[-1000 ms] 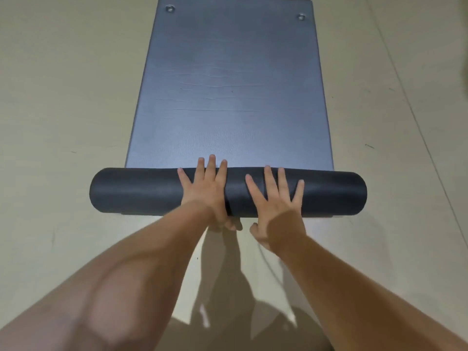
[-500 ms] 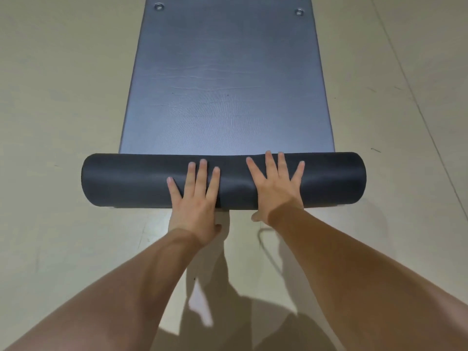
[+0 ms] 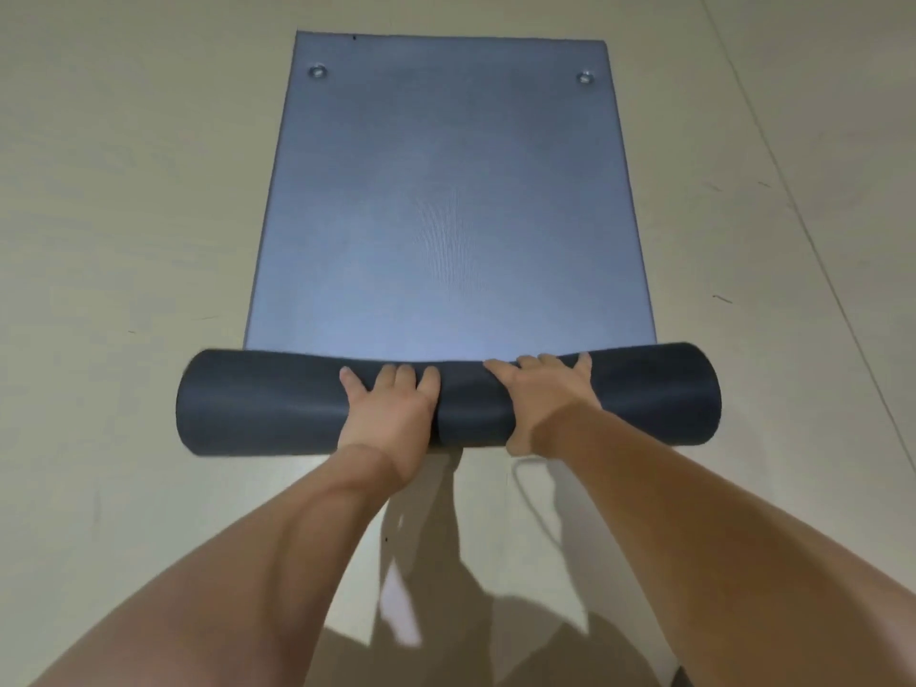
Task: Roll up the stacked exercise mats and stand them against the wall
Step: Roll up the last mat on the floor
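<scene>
**A:** Where was the mat?

**B:** On the pale floor (image 3: 124, 215), lengthwise away from the person. Most of the mat (image 3: 446, 215) lay flat and was not yet rolled. I couldn't tell whether a second one lay beneath it. No wall was in view.

**A:** And the near end?

**B:** It was wound into a thick dark roll (image 3: 257, 404) lying across the mat's width, with both ends sticking out a little past the flat edges. I judged the job to be well short of half done.

**A:** How was it held?

**B:** Both hands sat close together at the middle. The left hand (image 3: 391, 409) and right hand (image 3: 540, 399) were placed centrally, probably so the push stayed even and the roll ran straight.

**A:** The fingers?

**B:** The left fingers (image 3: 406, 373) bent over the crest and held the roll down. The right fingers (image 3: 495, 366) spread wider over the top, and the thumb tucked against the near side. The foam dented slightly under them, so the grip was probably there to keep the winding tight.

**A:** Anything smaller?

**B:** There were two metal eyelets, one at the far left corner (image 3: 317, 70) and one at the far right (image 3: 586, 77), at the end that would be rolled last.
</scene>
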The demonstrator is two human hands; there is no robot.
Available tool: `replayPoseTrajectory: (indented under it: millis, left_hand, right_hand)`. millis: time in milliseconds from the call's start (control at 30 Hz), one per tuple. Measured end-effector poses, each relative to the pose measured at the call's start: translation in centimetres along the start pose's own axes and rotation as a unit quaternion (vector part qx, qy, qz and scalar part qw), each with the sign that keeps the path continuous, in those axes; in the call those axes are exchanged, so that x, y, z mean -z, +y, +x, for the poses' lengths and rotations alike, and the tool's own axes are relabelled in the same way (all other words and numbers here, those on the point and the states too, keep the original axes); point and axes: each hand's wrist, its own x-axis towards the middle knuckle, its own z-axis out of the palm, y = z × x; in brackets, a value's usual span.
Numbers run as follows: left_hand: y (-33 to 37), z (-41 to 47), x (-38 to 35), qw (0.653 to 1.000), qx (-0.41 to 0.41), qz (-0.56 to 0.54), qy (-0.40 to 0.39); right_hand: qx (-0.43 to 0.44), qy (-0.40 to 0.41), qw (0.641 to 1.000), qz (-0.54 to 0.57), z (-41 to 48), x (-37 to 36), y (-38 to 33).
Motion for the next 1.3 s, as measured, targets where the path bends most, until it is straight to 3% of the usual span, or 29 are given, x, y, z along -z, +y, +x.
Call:
replayPoseTrajectory:
  millis: [133, 200, 267, 367, 467, 567, 633, 767, 833, 967, 1067, 1233, 1300]
  left_hand:
    - [1.1, -4.1, -0.4, 0.995, -0.024, -0.022, -0.094]
    - [1.0, -5.1, -0.5, 0.992, -0.030, -0.039, -0.117]
    - [0.5, -4.7, 0.0, 0.987, -0.043, -0.062, -0.138]
    - [-0.5, -2.3, 1.9, 0.973, -0.056, -0.101, -0.198]
    - [-0.7, -0.4, 2.7, 0.962, -0.056, -0.127, -0.236]
    - [-0.6, -0.8, 2.1, 0.974, -0.032, -0.089, -0.205]
    - [-0.9, -2.1, 1.2, 0.988, -0.010, -0.069, -0.136]
    - [-1.2, -6.2, -2.8, 0.987, 0.004, -0.053, 0.150]
    - [-0.3, -7.5, -5.3, 0.974, -0.013, -0.047, 0.223]
    - [1.9, -7.1, -7.1, 0.988, -0.001, -0.052, 0.143]
    - [2.1, -4.9, -5.6, 0.996, 0.028, -0.050, 0.065]
    - [0.6, -0.1, -2.3, 0.996, 0.029, -0.078, 0.039]
    - [-0.2, 2.4, -0.4, 0.997, 0.028, -0.067, 0.026]
  right_hand:
    - [0.011, -0.097, 0.995, 0.025, -3.7, -1.2, -0.3]
    - [0.022, -0.104, 0.993, 0.043, -5.5, -1.6, -0.3]
    - [0.032, -0.033, 0.998, 0.042, -7.3, -2.9, -0.6]
    - [0.048, 0.155, 0.986, 0.026, -9.6, -7.4, -1.5]
    - [0.019, 0.211, 0.977, 0.027, -10.7, -11.2, -3.0]
    - [-0.012, 0.210, 0.977, 0.027, -9.8, -12.2, -3.6]
    - [-0.024, 0.208, 0.977, 0.027, -8.7, -11.6, -3.7]
    - [-0.040, 0.173, 0.984, 0.021, -6.1, -8.0, -2.8]
    - [-0.051, 0.161, 0.985, 0.021, -4.5, -5.6, -2.3]
    - [-0.061, 0.170, 0.982, 0.059, -1.1, -2.2, -1.5]
    - [-0.045, 0.236, 0.968, 0.075, -0.2, -1.3, -1.2]
    - [-0.015, 0.387, 0.919, 0.080, -1.2, -3.4, -1.6]
    - [-0.015, 0.383, 0.922, 0.050, -1.1, -4.6, -1.2]
